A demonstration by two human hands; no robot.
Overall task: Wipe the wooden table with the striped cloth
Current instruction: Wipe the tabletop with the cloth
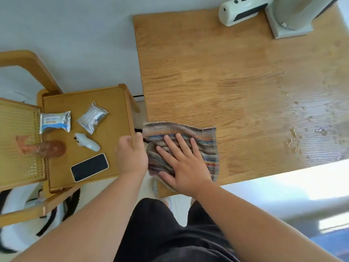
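Nearest to us, our right hand (pixel 181 163) lies flat and open, fingers spread, pressing on the one striped cloth (pixel 205 146). The cloth sits crumpled at the near left corner of the wooden table (pixel 207 72), its left edge reaching the table's side. Our left hand (pixel 131 156) is just beside it, fingers curled over the right edge of the chair seat (pixel 85 103); it grips the wood and holds nothing else.

On that one seat we count five things: one phone (pixel 90 166) lying screen up nearest us, one small white device (pixel 87 142) beyond it, one brownish object (pixel 51 149) at the seat's left edge that is too blurred to name, and two foil packets, one white and blue (pixel 55 121), one plain silver (pixel 93 118).

Farther along the table, on its right side, many water droplets (pixel 302 129) glisten. At the far edge stand two pale appliances: one rounded unit (pixel 243 10) and one tall base (pixel 290 21).
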